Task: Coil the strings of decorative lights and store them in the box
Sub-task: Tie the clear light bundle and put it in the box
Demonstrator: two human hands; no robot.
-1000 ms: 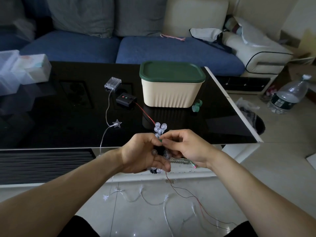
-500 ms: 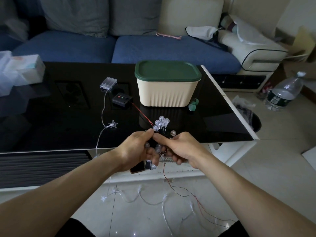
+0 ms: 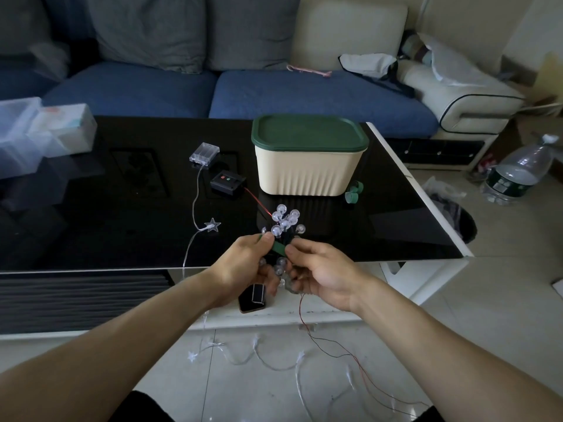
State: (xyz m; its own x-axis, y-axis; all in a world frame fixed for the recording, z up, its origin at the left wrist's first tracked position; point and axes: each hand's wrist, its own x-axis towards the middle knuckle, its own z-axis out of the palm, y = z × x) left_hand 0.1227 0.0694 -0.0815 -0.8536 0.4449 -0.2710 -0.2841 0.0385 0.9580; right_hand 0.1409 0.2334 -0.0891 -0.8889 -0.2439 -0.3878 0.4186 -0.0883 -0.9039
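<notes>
Above the desk's near edge, we hold a bundle of bulbs (image 3: 285,222), small clear globes on red and black wire, bunched into a coil. Our left hand (image 3: 243,266) has its grip closed round the lower part of the bundle, thumb and forefinger pinching one end of a flat green strap (image 3: 278,246). Our right hand (image 3: 320,274) pinches the other end of that strap with its fingertips, its remaining fingers curled under the bulbs. We count about nine globes above the hands; those below are partly hidden.

One red wire runs from the bundle back to a matte black controller (image 3: 228,183) with two small buttons, one red, one green. Beside it lies a clear plastic battery case (image 3: 204,152), whose pale cord leads to a translucent star (image 3: 212,225) and drops over the edge.

On the desk (image 3: 122,214), glossy black glass with a white rim, stands one box (image 3: 307,175), cream and ribbed, closed with a smooth dark-green lid (image 3: 309,132). A green strap roll (image 3: 355,190) lies just beside it.

More pale cord with stars (image 3: 192,356) loops over the tiled floor (image 3: 502,315). Behind stands a blue sofa (image 3: 304,92) with grey cushions. A plastic bottle (image 3: 518,175) lies on the floor to the right.
</notes>
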